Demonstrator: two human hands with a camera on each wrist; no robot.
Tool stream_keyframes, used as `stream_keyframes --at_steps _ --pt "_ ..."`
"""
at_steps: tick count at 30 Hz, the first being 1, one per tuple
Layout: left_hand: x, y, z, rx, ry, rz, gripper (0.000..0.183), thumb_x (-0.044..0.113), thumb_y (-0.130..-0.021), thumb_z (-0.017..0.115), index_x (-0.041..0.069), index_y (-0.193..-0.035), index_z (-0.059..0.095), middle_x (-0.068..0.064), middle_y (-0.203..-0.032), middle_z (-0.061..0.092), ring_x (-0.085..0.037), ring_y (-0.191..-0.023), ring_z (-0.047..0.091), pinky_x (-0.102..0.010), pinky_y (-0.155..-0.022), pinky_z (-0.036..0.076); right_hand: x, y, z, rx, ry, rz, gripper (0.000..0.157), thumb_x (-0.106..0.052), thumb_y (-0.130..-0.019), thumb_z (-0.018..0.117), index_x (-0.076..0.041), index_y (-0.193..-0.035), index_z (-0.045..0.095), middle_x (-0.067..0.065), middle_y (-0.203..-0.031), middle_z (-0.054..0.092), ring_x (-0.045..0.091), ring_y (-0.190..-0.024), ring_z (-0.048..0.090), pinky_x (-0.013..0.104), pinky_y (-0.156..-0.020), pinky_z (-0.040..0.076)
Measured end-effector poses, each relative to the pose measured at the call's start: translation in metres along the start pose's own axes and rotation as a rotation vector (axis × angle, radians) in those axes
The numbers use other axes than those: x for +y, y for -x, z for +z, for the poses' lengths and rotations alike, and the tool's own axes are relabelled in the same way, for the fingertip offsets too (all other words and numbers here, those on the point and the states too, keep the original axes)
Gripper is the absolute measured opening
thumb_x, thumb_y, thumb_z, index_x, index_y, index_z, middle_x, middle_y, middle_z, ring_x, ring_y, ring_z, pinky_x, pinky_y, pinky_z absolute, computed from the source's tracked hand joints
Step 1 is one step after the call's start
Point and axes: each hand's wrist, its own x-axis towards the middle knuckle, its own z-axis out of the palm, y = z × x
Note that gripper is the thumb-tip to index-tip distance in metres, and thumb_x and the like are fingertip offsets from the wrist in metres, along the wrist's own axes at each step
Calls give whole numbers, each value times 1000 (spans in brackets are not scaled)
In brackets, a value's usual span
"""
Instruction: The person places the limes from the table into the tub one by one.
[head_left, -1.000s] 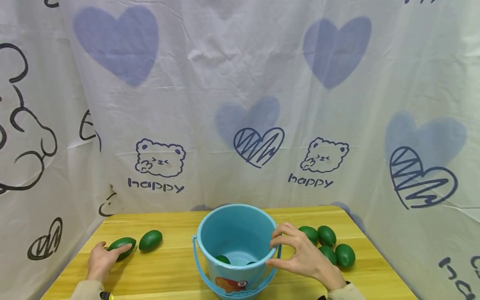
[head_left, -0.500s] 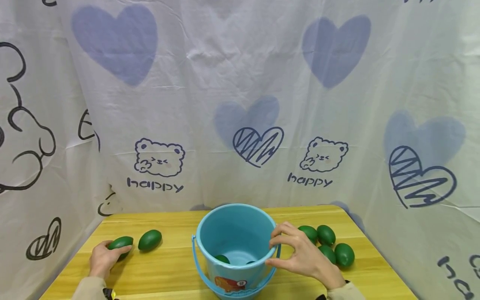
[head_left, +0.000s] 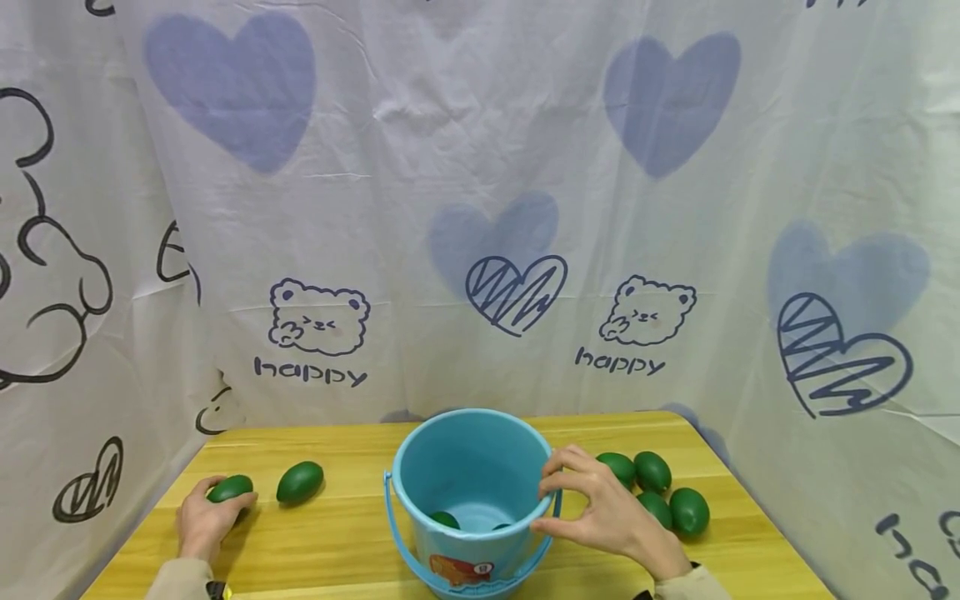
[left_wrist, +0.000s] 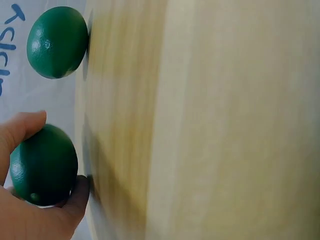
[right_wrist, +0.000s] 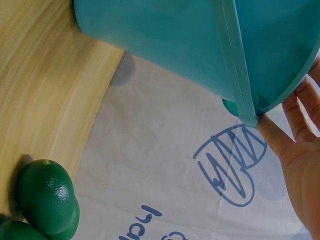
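In the head view my left hand point(head_left: 204, 518) holds a glossy green lime point(head_left: 232, 487) at the table's left side, thumb on one side and fingers on the other. The left wrist view shows that lime point(left_wrist: 45, 165) between thumb and finger, close to the tabletop. A second lime point(head_left: 300, 482) lies just to its right. At the centre stands a light blue bucket point(head_left: 480, 454), and my right hand point(head_left: 600, 508) grips its right rim near the handle joint. Inside the bucket, a lime point(head_left: 445, 519) shows at the bottom, with a sliver of another green thing beside it.
Several limes point(head_left: 690, 511) cluster on the table right of the bucket, partly behind my right hand. The bucket's handle point(head_left: 405, 550) hangs down at the front. A patterned white cloth point(head_left: 480, 167) surrounds the wooden table point(head_left: 337, 550) at the back and sides.
The lime in my left hand has shifted slightly left, away from the second lime, and turned more into the hand. My right hand and the bucket stay put.
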Motion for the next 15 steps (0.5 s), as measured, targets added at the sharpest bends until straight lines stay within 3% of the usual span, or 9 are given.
stream_keyframes --at_steps 7,15 --pt "6 4 -2 47 -4 -1 71 22 -79 75 -4 -135 40 -35 -126 33 -49 -111 29 -59 -80 43 1 0 0 4 0 -2 21 -33 -80 82 -28 -95 69 -9 -102 60 7 -97 52 29 -81 54" --pt "23 14 -3 22 195 -71 82 21 -79 73 -6 -141 27 -35 -132 32 -47 -112 39 -48 -74 55 1 0 0 2 -7 -3 20 -33 -80 82 -27 -94 69 -9 -101 61 7 -97 52 29 -82 53"
